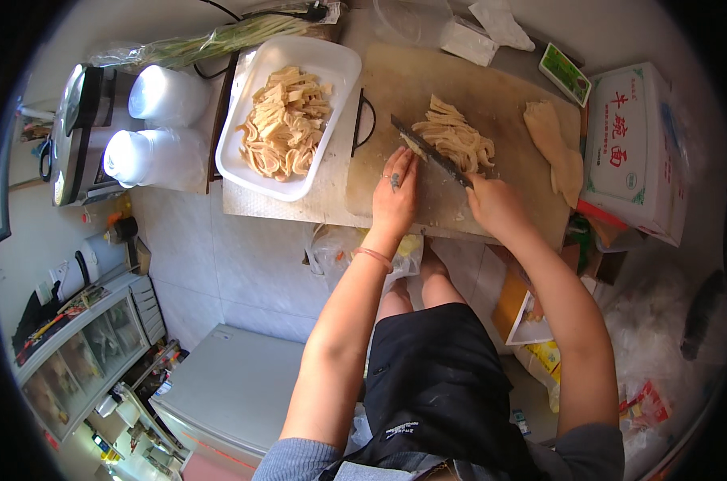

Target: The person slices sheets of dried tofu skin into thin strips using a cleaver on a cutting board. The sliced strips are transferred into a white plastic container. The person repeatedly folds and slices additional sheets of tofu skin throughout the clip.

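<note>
My right hand (496, 203) grips the handle of a kitchen knife (431, 152), whose dark blade slants across a wooden cutting board (387, 78). The fingertips of my left hand (398, 186) press on a small piece of pale food (413, 147), possibly tripe, against the blade's near side. On the other side of the blade lies a heap of cut strips (456, 137). A larger uncut piece (554, 150) rests near the board's right edge. To the left, a white plastic tub (346, 66) holds a pile of similar strips (285, 123).
A carton (619, 150) with printed writing stands right of the board. Stacked white plastic containers (165, 93) and bagged green stalks (219, 42) are at the left. A clear plastic bowl (413, 21) sits behind the board. A plastic bag (333, 252) hangs below the table edge.
</note>
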Available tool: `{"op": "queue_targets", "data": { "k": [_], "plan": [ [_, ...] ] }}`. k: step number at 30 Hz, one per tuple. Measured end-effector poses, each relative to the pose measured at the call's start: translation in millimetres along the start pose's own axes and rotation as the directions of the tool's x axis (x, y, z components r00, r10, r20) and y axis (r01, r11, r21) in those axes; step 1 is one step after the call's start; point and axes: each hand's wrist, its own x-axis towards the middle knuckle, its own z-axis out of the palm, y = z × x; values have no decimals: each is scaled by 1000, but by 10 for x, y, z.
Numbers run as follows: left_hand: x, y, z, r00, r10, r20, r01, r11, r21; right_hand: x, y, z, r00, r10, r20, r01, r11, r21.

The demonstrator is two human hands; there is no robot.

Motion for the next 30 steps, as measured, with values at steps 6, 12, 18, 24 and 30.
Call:
{"op": "queue_targets", "data": {
  "k": [6, 12, 18, 24, 30],
  "plan": [
    [157, -231, -68, 965, 186, 183, -209, 971, 115, -66, 41, 27, 999, -52, 3, 52, 998, -41],
    [154, -202, -15, 967, 218, 128, -228, 971, 70, -338, 24, -36, 997, -20, -68, 22, 999, 30],
    [145, -208, -45, 977, 199, 81, -203, 978, 46, -368, -33, -65, 997, 31, -73, -29, 999, 28],
    [329, -208, -77, 956, 261, 133, -270, 961, 55, -351, -19, -55, 998, 38, -50, -37, 999, 26],
    [336, -316, 16, 939, 309, 151, -321, 945, 60, -77, -223, 23, 997, 82, -6, -82, 995, -48]
  ]
}}
